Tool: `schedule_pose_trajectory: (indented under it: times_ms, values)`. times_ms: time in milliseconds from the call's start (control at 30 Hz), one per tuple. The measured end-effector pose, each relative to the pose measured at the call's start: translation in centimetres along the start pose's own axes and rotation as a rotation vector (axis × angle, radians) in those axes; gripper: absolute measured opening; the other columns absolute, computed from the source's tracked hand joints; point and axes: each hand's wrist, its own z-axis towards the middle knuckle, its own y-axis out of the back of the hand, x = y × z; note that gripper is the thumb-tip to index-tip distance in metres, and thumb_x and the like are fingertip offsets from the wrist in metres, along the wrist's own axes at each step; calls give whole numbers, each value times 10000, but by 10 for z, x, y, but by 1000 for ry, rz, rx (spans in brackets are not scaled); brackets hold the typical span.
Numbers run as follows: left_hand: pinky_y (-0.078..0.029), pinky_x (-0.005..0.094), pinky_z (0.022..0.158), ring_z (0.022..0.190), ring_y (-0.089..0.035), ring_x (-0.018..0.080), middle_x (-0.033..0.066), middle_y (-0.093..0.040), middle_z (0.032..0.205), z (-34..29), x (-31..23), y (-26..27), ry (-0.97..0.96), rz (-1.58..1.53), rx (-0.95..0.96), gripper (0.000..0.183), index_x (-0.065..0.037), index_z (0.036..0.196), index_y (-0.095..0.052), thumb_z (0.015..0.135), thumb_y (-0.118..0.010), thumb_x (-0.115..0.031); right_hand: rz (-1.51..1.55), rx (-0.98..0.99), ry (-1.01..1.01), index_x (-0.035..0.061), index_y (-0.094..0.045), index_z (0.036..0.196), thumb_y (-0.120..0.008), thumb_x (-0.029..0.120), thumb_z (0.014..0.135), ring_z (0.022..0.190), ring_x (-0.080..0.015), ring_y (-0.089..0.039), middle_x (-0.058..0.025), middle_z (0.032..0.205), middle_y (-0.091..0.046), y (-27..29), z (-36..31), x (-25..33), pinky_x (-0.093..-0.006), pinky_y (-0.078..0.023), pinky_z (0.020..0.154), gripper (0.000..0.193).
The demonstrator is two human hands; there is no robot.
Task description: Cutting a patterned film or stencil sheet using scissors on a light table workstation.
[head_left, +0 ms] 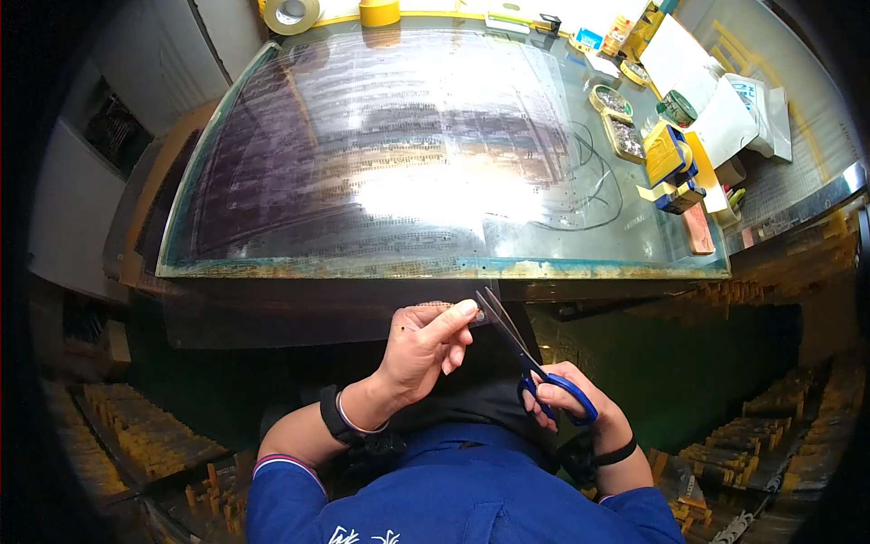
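Note:
Just in front of the table's near edge, my left hand (pixel 428 343) pinches a small piece of clear film (pixel 481 317) with dark marks between thumb and forefinger. Part of it is hidden by the fingers. My right hand (pixel 569 392) grips blue-handled scissors (pixel 513 340), its fingers through the loops. The blades point up and away, slightly parted, with their tips right beside the film piece at my left fingertips. Whether a blade touches the film, I cannot tell. Beyond my hands, a large sheet of clear film (pixel 299 195) with rows of tiny dark marks covers much of the table.
The glass-topped table (pixel 652 245) reflects bright light. A loop of dark cord (pixel 619 195) lies on its right side. Along the right edge stand a tape dispenser (pixel 675 172), round tins (pixel 610 102) and a pink block (pixel 698 228). Tape rolls (pixel 290 14) sit at the far left.

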Motion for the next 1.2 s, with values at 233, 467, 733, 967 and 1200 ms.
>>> schedule_pose_trajectory:
  times_ms: [233, 467, 733, 967, 1200]
  values:
    - [-327, 146, 324, 405, -487, 50, 23, -582, 589, 0, -3, -5, 9, 52, -33, 127, -27, 806, -629, 821, -621, -153, 122, 14, -59, 7, -541, 717, -557, 268, 849, 430, -88, -504, -38, 543, -516, -8, -2, 5, -200, -397, 382, 293]
    - [-323, 145, 327, 407, -482, 41, 21, -582, 585, 2, -2, -5, 18, 88, -38, 129, -27, 819, -633, 815, -631, -156, -193, -375, 15, 32, -522, 629, -596, 251, 842, 415, -65, -500, -6, 535, -502, -46, 0, 6, -202, -385, 377, 314]
    - [-328, 148, 331, 409, -485, 43, 22, -583, 587, 3, -1, -9, 19, 73, -10, 125, -31, 807, -636, 819, -626, -155, -478, -566, 269, -2, -471, 570, -642, 181, 794, 427, -118, -411, -68, 508, -427, -49, 9, -15, -280, -328, 412, 336]
    - [-332, 155, 333, 414, -484, 45, 27, -580, 589, -1, 2, -15, 21, 87, 5, 133, -24, 836, -641, 826, -617, -154, -517, -610, 316, -3, -443, 569, -643, 169, 780, 467, -200, -378, -108, 527, -395, -48, 19, -11, -328, -319, 451, 338]
    - [-343, 159, 341, 422, -488, 48, 24, -578, 593, -4, 4, -14, 14, 80, 41, 148, -19, 844, -643, 819, -628, -163, -520, -618, 283, 0, -452, 564, -633, 182, 788, 452, -201, -394, -108, 519, -407, -51, 16, -9, -322, -331, 444, 341]
